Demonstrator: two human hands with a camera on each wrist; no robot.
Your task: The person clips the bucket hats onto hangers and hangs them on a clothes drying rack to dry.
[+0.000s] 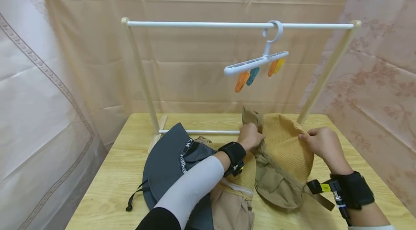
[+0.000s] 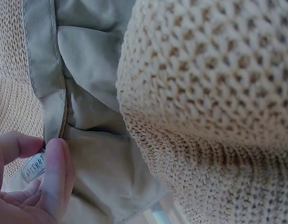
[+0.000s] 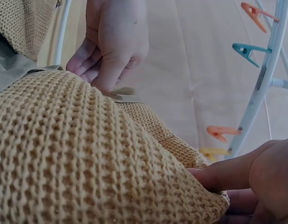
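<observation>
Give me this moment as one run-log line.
left grip: pinches olive cloth; right grip: pinches tan knit; dark hat: on table; clip hanger: hangs from white rail

Two hands (image 1: 251, 137), three hats (image 1: 162, 165)
One rack (image 1: 195, 24), one hanger (image 1: 256, 63), two orange clips (image 1: 242, 82), one teal clip (image 1: 252, 76), one yellow clip (image 1: 279, 65).

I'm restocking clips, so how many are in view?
4 on the hanger; left to right in the head view: orange clip, teal clip, second orange clip, yellow clip.

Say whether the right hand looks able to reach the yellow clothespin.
Probably, once freed: the right hand pinches the knitted hat brim, but nothing visible blocks its way to the yellow clothespin.
</observation>
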